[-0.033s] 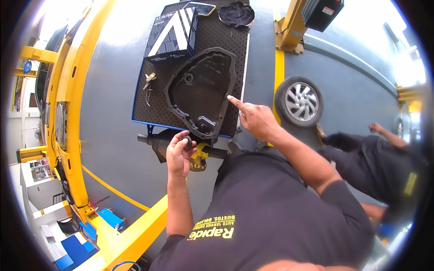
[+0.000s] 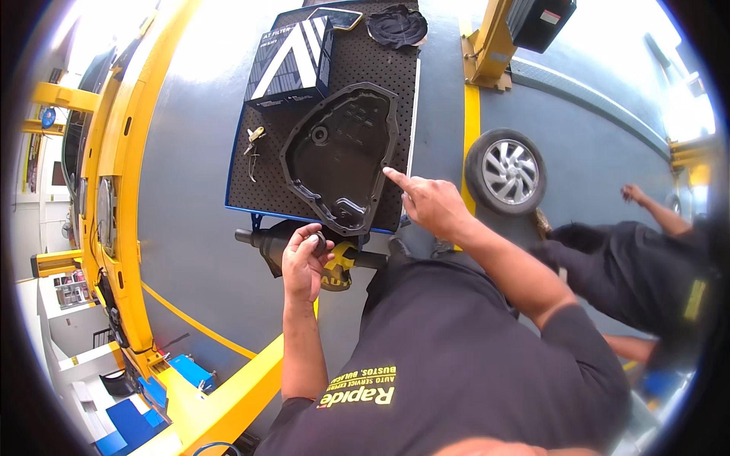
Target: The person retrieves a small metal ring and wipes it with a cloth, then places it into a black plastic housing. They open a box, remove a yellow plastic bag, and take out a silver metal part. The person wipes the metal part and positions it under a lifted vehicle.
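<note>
A black metal oil pan [image 2: 342, 156] lies with its hollow side up on the perforated dark top of a blue-edged cart [image 2: 262, 190]. My right hand [image 2: 435, 205] has its index finger stretched out, the tip at the pan's right rim; the other fingers are curled with nothing seen in them. By the pan's near end, my left hand [image 2: 303, 266] pinches a small round dark piece [image 2: 319, 243] between thumb and fingers. Its exact kind is hard to make out.
On the cart stand a black-and-white filter box [image 2: 287, 68], a small metal part with a wire [image 2: 254, 148], a tablet-like device [image 2: 338, 17] and a crumpled black bag [image 2: 398, 26]. Right of it are a car wheel [image 2: 507, 171], a yellow lift post [image 2: 490, 49] and another person [image 2: 631, 266].
</note>
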Action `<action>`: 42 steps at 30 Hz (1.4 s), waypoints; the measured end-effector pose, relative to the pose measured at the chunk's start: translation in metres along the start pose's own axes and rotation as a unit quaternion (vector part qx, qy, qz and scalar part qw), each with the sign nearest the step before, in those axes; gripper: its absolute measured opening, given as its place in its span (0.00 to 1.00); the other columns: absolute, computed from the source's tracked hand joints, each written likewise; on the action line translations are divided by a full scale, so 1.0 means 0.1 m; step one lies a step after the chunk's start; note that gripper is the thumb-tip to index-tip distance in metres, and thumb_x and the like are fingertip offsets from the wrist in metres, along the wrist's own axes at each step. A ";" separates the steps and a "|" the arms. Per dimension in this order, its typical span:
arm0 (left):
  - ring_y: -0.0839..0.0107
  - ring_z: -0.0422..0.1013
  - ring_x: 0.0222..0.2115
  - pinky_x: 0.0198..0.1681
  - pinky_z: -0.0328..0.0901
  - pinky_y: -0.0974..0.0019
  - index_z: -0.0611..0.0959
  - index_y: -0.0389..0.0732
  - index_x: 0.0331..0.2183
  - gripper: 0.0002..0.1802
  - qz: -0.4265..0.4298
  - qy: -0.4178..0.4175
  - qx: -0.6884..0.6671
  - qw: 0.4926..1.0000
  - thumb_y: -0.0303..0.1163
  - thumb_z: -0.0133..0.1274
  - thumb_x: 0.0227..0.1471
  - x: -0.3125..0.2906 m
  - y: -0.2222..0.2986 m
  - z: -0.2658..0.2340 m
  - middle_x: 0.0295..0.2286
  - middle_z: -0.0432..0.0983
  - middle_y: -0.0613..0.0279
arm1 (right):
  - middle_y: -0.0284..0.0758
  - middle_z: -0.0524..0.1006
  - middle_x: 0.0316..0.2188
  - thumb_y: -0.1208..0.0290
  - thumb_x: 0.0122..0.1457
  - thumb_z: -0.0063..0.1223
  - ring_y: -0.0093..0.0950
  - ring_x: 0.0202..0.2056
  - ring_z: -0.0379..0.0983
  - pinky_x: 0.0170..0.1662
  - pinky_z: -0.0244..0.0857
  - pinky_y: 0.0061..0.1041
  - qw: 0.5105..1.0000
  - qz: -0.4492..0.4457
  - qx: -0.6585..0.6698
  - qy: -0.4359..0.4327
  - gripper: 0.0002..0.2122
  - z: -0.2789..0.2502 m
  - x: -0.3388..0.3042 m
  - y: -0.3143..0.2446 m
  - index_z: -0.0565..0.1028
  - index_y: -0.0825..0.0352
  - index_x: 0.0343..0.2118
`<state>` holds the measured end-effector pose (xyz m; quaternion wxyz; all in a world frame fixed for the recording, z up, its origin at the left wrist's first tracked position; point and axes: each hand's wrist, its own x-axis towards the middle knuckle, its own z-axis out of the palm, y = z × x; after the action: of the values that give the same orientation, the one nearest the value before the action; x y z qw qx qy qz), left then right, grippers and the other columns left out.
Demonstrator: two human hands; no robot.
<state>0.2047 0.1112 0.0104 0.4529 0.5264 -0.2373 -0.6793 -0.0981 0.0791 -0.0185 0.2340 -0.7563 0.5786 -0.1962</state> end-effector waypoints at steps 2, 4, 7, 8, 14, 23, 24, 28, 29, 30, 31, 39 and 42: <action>0.70 0.79 0.35 0.37 0.75 0.67 0.79 0.38 0.47 0.11 -0.002 -0.006 0.004 1.000 0.29 0.52 0.64 -0.02 -0.02 -0.07 0.34 0.78 0.64 | 0.39 0.80 0.29 0.72 0.62 0.50 0.40 0.27 0.80 0.33 0.75 0.40 0.999 -0.029 -0.038 0.012 0.27 0.09 -0.09 -0.02 0.68 0.53 0.67; 0.70 0.78 0.35 0.37 0.74 0.67 0.79 0.39 0.45 0.09 0.007 -0.013 0.003 1.000 0.30 0.52 0.64 0.00 -0.07 -0.17 0.34 0.77 0.65 | 0.39 0.80 0.29 0.72 0.62 0.50 0.40 0.26 0.80 0.33 0.75 0.40 0.998 -0.037 -0.040 -0.015 0.28 0.11 -0.16 -0.08 0.68 0.53 0.67; 0.72 0.77 0.35 0.36 0.74 0.67 0.79 0.41 0.42 0.07 -0.002 -0.025 0.020 0.999 0.31 0.53 0.65 0.03 -0.13 -0.33 0.34 0.75 0.66 | 0.39 0.80 0.30 0.72 0.62 0.50 0.40 0.29 0.81 0.35 0.75 0.41 0.999 -0.032 -0.036 -0.014 0.28 0.17 -0.18 -0.11 0.68 0.49 0.67; 0.72 0.77 0.34 0.36 0.74 0.68 0.79 0.40 0.43 0.07 -0.009 -0.032 0.029 0.999 0.31 0.53 0.65 0.03 -0.14 -0.38 0.34 0.75 0.67 | 0.39 0.80 0.30 0.72 0.62 0.50 0.40 0.30 0.81 0.36 0.76 0.41 0.999 -0.031 -0.033 0.005 0.28 0.17 -0.16 -0.07 0.68 0.48 0.67; 0.73 0.77 0.33 0.36 0.74 0.69 0.79 0.41 0.44 0.07 -0.047 -0.052 0.044 0.997 0.31 0.53 0.65 -0.01 -0.23 -0.57 0.33 0.77 0.66 | 0.40 0.81 0.34 0.71 0.64 0.50 0.42 0.36 0.81 0.41 0.77 0.42 0.997 0.043 -0.028 0.055 0.27 -0.07 0.10 0.09 0.66 0.47 0.67; 0.72 0.78 0.35 0.39 0.74 0.68 0.77 0.39 0.49 0.12 -0.064 -0.089 0.058 0.992 0.29 0.52 0.65 0.05 -0.19 -0.51 0.35 0.76 0.66 | 0.40 0.81 0.33 0.69 0.63 0.52 0.42 0.34 0.81 0.39 0.77 0.41 0.997 0.021 -0.042 0.063 0.25 0.12 -0.11 -0.15 0.71 0.47 0.64; 0.71 0.78 0.36 0.39 0.74 0.68 0.77 0.38 0.50 0.13 -0.057 -0.081 0.065 0.993 0.28 0.52 0.64 0.05 -0.18 -0.48 0.36 0.76 0.64 | 0.40 0.81 0.32 0.69 0.63 0.52 0.42 0.33 0.81 0.38 0.77 0.40 0.997 0.023 -0.042 0.054 0.25 0.16 -0.17 -0.21 0.71 0.47 0.64; 0.67 0.78 0.40 0.43 0.75 0.67 0.74 0.35 0.55 0.20 -0.034 -0.083 0.081 0.993 0.24 0.53 0.62 0.04 -0.13 -0.41 0.41 0.75 0.59 | 0.41 0.81 0.33 0.68 0.63 0.52 0.43 0.34 0.81 0.39 0.76 0.41 0.998 0.029 0.048 0.035 0.23 0.21 -0.42 -0.49 0.72 0.48 0.62; 0.66 0.78 0.42 0.44 0.75 0.66 0.74 0.34 0.56 0.22 -0.029 -0.092 0.081 0.992 0.24 0.53 0.61 0.04 -0.12 -0.40 0.43 0.75 0.58 | 0.41 0.81 0.34 0.68 0.63 0.52 0.45 0.34 0.80 0.40 0.76 0.42 0.995 0.035 0.082 0.038 0.23 0.23 -0.46 -0.53 0.72 0.48 0.63; 0.65 0.78 0.44 0.46 0.75 0.66 0.73 0.33 0.57 0.23 -0.031 -0.109 0.077 0.991 0.23 0.54 0.61 0.05 -0.11 -0.39 0.43 0.75 0.58 | 0.41 0.81 0.34 0.67 0.63 0.53 0.43 0.35 0.81 0.40 0.75 0.41 0.989 0.073 0.124 0.024 0.22 0.22 -0.50 -0.55 0.71 0.51 0.62; 0.63 0.78 0.46 0.48 0.76 0.65 0.72 0.33 0.58 0.25 -0.034 -0.126 0.071 0.989 0.22 0.54 0.60 0.05 -0.10 -0.37 0.44 0.76 0.57 | 0.40 0.81 0.34 0.66 0.64 0.54 0.41 0.35 0.81 0.41 0.74 0.40 0.980 0.110 0.163 0.009 0.22 0.14 -0.54 -0.61 0.70 0.54 0.61; 0.60 0.77 0.52 0.54 0.73 0.64 0.71 0.31 0.62 0.32 -0.024 -0.233 0.076 0.969 0.17 0.58 0.58 -0.04 -0.19 -0.07 0.48 0.77 0.57 | 0.36 0.76 0.38 0.60 0.65 0.59 0.22 0.38 0.75 0.44 0.71 0.26 0.732 0.317 0.603 0.026 0.21 0.17 -0.65 -0.58 0.67 0.70 0.51; 0.61 0.78 0.49 0.54 0.75 0.63 0.72 0.31 0.61 0.31 0.005 -0.249 0.101 0.963 0.18 0.59 0.58 -0.07 -0.29 0.03 0.46 0.78 0.57 | 0.37 0.76 0.40 0.58 0.69 0.55 0.24 0.42 0.76 0.46 0.72 0.25 0.652 0.316 0.689 0.021 0.19 0.22 -0.75 -0.66 0.68 0.69 0.51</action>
<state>0.1915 0.1308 -0.0082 0.3276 0.3828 -0.4125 -0.7589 -0.0526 0.1693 0.0002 0.7237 -0.1449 0.4861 -0.4680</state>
